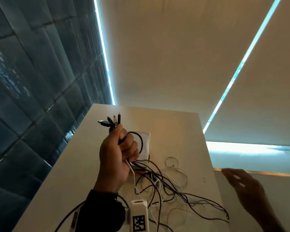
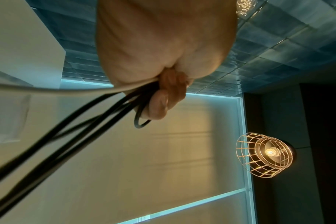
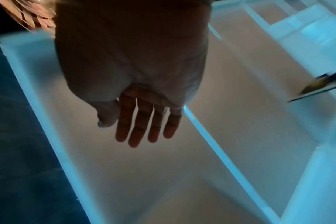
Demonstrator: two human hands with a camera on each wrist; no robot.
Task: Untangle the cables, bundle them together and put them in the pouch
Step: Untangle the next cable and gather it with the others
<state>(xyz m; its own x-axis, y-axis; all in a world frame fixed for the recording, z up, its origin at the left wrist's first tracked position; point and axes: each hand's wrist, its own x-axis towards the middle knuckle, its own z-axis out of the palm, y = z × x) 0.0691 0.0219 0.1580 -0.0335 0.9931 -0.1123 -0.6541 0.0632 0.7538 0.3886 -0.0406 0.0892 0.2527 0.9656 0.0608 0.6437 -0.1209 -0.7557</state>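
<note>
Your left hand (image 1: 115, 154): raised, fist clenched round the cables (image 1: 159, 183), plugs up | cables trail onto the table (image 1: 182, 131) | your right hand (image 1: 246, 190): fingers straight, off table's right edge, holding nothing.

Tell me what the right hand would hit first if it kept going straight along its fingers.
The right hand is open, fingers straight, holding nothing. In the right wrist view nothing stands between its fingertips and the pale blind beyond, so the way looks free up to it; depth is unclear and the picture is blurred.
</note>
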